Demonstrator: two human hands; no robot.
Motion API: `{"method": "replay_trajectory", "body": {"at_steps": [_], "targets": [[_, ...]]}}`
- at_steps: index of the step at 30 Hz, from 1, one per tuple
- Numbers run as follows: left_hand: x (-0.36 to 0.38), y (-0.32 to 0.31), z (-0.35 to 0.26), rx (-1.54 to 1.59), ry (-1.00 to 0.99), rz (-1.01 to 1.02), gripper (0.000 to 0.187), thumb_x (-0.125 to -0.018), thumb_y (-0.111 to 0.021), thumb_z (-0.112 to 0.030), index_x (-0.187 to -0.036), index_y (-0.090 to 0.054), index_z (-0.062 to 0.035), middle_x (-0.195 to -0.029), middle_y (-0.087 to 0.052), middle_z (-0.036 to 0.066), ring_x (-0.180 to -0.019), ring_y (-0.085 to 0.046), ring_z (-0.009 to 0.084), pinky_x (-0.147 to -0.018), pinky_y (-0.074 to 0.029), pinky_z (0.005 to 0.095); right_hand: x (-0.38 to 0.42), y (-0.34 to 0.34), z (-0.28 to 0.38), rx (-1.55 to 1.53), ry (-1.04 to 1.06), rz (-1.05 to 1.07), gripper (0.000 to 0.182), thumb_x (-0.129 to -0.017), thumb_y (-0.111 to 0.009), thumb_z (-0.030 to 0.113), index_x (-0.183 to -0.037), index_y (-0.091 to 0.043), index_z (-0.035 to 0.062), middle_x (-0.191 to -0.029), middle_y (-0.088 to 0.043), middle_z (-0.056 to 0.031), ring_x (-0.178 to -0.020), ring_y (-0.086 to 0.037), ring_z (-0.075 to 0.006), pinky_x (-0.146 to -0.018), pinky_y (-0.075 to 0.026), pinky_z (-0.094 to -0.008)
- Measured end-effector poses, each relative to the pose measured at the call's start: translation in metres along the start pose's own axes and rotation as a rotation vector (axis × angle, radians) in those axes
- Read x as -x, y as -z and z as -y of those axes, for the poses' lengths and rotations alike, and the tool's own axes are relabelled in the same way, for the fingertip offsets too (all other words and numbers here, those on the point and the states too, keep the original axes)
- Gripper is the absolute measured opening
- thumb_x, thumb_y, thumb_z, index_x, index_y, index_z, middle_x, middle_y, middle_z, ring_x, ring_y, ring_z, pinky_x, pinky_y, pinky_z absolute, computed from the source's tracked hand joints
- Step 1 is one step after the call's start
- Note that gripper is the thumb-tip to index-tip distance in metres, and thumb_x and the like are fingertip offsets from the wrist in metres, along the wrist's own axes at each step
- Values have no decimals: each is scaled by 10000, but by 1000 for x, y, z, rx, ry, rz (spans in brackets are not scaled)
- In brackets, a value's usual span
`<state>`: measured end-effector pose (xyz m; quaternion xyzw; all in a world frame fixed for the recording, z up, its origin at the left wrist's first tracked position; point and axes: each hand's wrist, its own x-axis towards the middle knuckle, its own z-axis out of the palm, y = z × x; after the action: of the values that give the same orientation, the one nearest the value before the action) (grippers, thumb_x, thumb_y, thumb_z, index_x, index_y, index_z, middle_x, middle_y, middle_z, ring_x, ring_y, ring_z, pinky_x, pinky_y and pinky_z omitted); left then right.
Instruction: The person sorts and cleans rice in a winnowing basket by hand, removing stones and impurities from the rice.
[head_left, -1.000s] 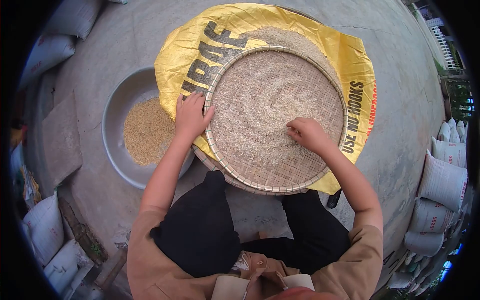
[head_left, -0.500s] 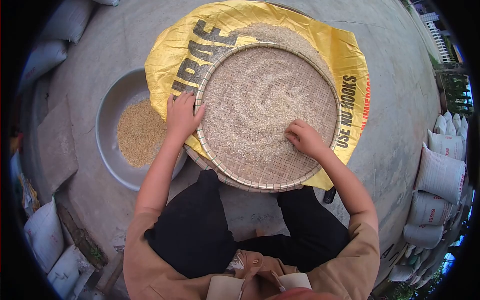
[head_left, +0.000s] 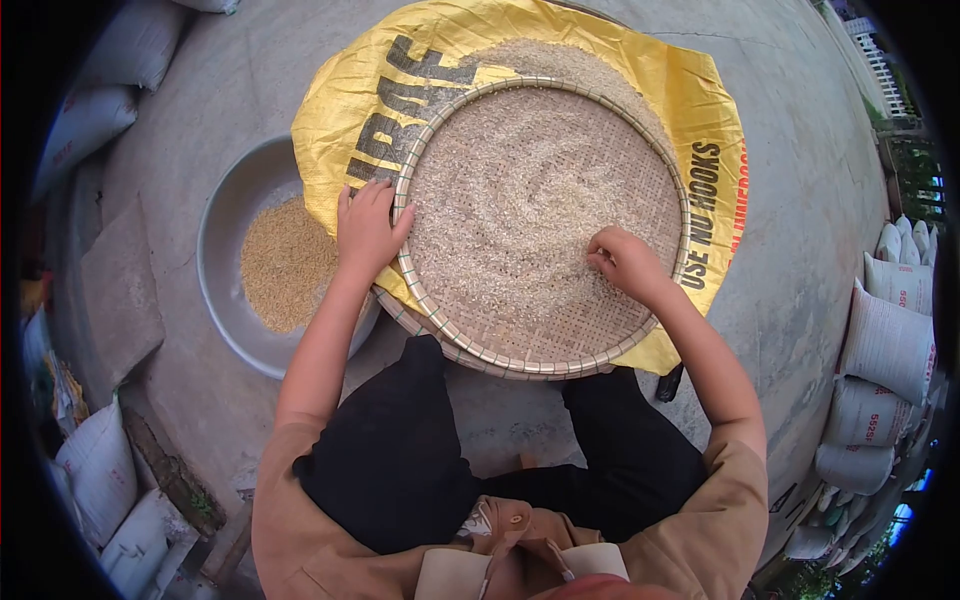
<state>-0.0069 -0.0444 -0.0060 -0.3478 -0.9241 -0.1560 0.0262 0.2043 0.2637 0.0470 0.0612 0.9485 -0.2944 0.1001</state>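
Observation:
A round woven bamboo sieve (head_left: 580,345) lies in front of me, spread with pale rice grains (head_left: 520,180) in a swirl. My left hand (head_left: 368,228) lies at its left rim with fingers stretched over the yellow sack (head_left: 340,120) and the thumb against the rim. Over the right part of the sieve, my right hand (head_left: 628,262) is closed, thumb and fingertips pinched together just above the grains. What they hold, if anything, is too small to make out. Beneath the sieve, the sack carries more grains along its far side, and the edge of another woven tray shows.
At the left stands a wide metal basin (head_left: 215,275) holding golden unhusked grain (head_left: 285,265). Full white sacks (head_left: 885,340) are piled on the right, with more sacks (head_left: 95,465) at the left edge. My knees are close to the sieve's near rim. The floor is concrete.
My right hand has shifted slightly right and up over the sieve, still pinched. My left hand stays at the left rim. The whole view has moved a little.

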Motion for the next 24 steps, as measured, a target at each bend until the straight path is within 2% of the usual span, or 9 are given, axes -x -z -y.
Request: {"method": "replay_trajectory", "body": {"at_steps": [4, 13, 17, 19, 24], "targets": [[-1, 1, 0, -1, 2, 0, 431, -838, -548, -388, -1051, -609, -19, -1168, -587, 119, -1181, -481, 258, -1064, -211, 468, 19, 6, 4, 50, -19, 73, 77, -772, -611, 84, -838, -591, 49, -827, -621, -105, -787, -604, -297, -699, -484, -387], [0, -1, 0, 6, 8, -3, 429, -835, -550, -389, -1042, -612, -18, -1169, -589, 119, -1176, -486, 261, -1061, -214, 475, 36, -8, -5, 48, 62, 34, 140, -793, -588, 102, -918, -638, 65, -837, -648, -120, -793, -620, -297, -702, -490, -399], [-1, 2, -2, 1, 4, -6, 419, -835, -556, -386, -1030, -614, -19, -1164, -592, 121, -1171, -491, 263, -1058, -220, 477, 34, -2, 1, 77, -2, 3, 129, -796, -584, 104, -908, -638, 68, -810, -652, -123, -766, -624, -304, -687, -491, -407], [-1, 1, -2, 3, 0, -9, 416, -835, -557, -384, -1026, -615, -19, -1163, -593, 121, -1169, -493, 263, -1057, -221, 477, 34, -1, 1, 90, 68, -35, 113, -802, -579, 106, -894, -634, 69, -780, -646, -123, -740, -621, -308, -664, -489, -411], [-1, 2, -2, 1, -4, -12, 407, -835, -562, -381, -1018, -616, -21, -1163, -593, 123, -1166, -495, 265, -1056, -222, 477, 33, 6, 4, 73, 51, -33, 107, -768, -601, 94, -869, -627, 70, -757, -634, -109, -728, -617, -293, -651, -484, -404]]}}
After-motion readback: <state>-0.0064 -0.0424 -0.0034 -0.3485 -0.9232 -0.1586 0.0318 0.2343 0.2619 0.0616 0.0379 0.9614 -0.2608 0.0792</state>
